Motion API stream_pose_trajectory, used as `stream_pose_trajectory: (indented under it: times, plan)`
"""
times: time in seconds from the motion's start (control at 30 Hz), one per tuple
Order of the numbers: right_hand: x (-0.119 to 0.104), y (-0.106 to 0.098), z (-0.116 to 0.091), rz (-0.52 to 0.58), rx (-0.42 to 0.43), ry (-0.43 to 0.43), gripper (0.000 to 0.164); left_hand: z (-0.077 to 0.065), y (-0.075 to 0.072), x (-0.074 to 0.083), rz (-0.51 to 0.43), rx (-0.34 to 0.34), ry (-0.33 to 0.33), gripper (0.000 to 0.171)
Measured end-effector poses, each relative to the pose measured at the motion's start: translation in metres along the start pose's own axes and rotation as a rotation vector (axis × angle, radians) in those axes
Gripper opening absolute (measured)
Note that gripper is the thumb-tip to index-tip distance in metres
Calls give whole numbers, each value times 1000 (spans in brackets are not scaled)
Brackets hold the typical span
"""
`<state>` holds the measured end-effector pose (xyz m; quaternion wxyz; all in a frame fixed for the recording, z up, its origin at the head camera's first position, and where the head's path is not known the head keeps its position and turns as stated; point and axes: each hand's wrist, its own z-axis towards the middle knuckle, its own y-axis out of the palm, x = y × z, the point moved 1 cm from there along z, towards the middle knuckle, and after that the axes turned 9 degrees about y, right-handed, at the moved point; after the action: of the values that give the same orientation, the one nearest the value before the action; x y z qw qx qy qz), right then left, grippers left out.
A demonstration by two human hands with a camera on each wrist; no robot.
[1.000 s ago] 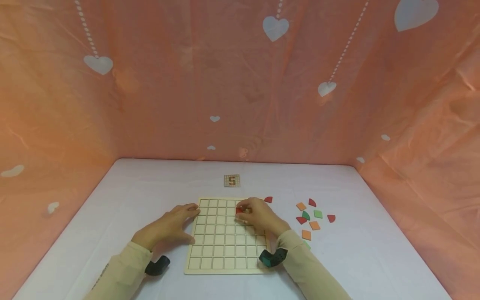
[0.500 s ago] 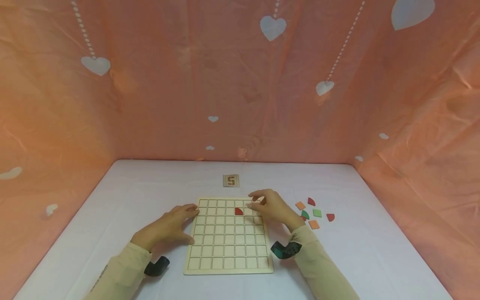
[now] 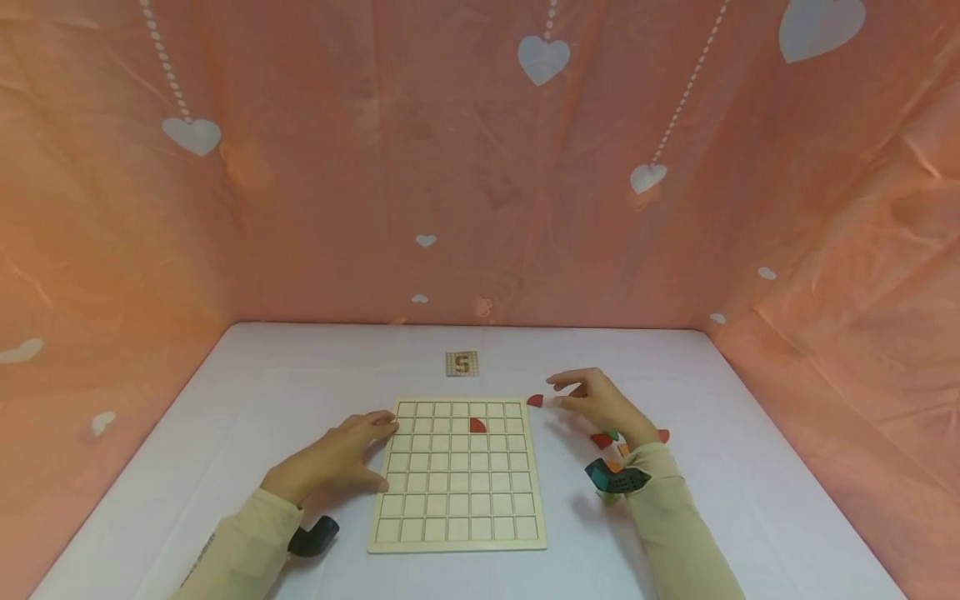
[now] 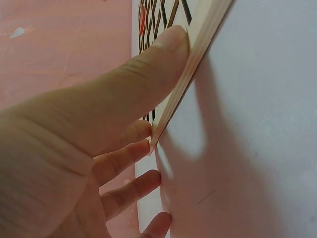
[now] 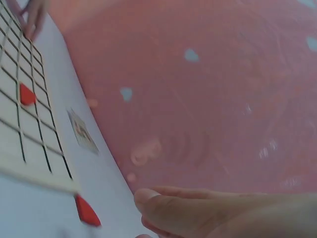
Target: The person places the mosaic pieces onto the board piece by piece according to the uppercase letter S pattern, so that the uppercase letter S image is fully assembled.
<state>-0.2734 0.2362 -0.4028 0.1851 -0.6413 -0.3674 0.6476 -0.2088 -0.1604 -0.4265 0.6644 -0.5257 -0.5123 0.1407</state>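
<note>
Right hand: empty, fingers parted | Red piece: noted just left, off board | Left hand: spread against board's edge

We see soft light, warmest on the orange curtain toward nine o'clock; in left-wrist view the left hand throws a blurred shadow toward four; right-wrist view looks hazy, glinting near three.
</note>
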Motion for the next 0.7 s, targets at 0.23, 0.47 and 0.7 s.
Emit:
stream_pose_trajectory:
  times: [0.23, 0.47, 0.7]
  plan:
    - [27, -16, -3, 43, 14, 84, 34, 0, 0, -1, 2, 9, 5, 88]
    - [50, -28, -7, 47, -1, 153, 34, -1, 1, -3, 2, 7, 7, 89]
    - [67, -39, -19, 37, -31, 191, 33, 1, 2, -4, 5, 6, 24, 88]
